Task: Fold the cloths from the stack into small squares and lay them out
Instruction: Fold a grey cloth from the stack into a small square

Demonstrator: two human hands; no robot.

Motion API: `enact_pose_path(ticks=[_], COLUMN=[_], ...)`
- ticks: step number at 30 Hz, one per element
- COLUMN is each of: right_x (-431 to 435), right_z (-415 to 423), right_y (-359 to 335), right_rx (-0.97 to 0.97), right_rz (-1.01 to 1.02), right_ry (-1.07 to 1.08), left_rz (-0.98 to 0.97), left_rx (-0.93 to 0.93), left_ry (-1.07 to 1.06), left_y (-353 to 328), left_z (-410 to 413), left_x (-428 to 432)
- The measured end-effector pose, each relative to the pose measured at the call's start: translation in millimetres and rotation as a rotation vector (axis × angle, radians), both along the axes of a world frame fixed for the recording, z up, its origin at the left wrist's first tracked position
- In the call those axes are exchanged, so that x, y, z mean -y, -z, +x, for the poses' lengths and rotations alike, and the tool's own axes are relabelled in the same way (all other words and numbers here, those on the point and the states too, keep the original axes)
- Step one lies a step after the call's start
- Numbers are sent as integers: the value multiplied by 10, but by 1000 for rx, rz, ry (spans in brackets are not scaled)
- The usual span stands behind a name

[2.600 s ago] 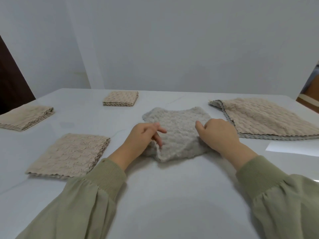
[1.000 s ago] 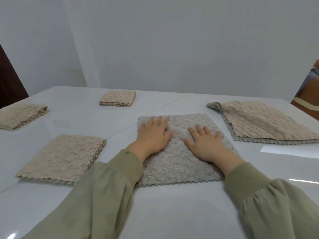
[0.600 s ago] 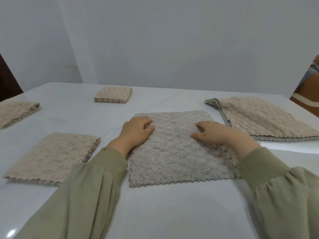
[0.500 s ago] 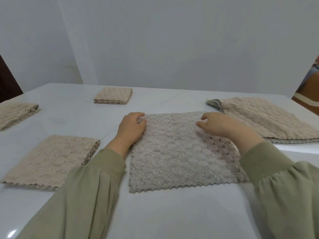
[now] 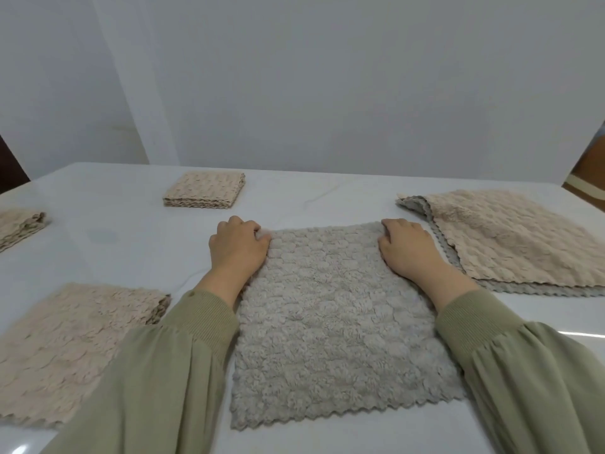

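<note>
A grey fluffy cloth lies spread flat in front of me on the white table. My left hand grips its far left corner with curled fingers. At the far right corner, my right hand holds the cloth the same way. The stack of unfolded cloths lies at the right, a beige one on top of a grey one. Three folded beige cloths are laid out: one at the near left, one at the far left edge, and a small square at the back.
A white wall rises behind the table's far edge. A dark panel stands at the far left, and a brown object shows at the far right edge.
The bunched grey cloth was spread flat and smoothed with both palms. Both hands then slid outward to its far corners, where their fingers have curled onto the cloth.
</note>
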State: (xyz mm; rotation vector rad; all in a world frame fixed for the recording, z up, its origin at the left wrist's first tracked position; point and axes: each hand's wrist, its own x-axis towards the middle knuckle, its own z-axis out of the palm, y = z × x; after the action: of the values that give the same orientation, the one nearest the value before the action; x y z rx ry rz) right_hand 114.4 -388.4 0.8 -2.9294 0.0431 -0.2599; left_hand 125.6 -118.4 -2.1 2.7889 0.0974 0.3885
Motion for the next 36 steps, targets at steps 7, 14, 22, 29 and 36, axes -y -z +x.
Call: enact_pose_path(ticks=[7, 14, 22, 29, 36], right_x=[11, 53, 93, 199, -41], right_z=[3, 42, -45, -95, -190], right_y=[-25, -57, -120, -291, -478], right_rx=[69, 143, 273, 167, 403], right_rz=[51, 112, 52, 380, 871], right_ry=[20, 87, 171, 253, 2], left_rz=[-223, -381, -375, -885, -1124], left_rx=[71, 149, 256, 193, 337], left_ry=[11, 23, -47, -90, 147], left_y=[-40, -62, -83, -166, -364], left_z=[-60, -109, -125, -224, -294], left_x=[4, 11, 8, 41, 82])
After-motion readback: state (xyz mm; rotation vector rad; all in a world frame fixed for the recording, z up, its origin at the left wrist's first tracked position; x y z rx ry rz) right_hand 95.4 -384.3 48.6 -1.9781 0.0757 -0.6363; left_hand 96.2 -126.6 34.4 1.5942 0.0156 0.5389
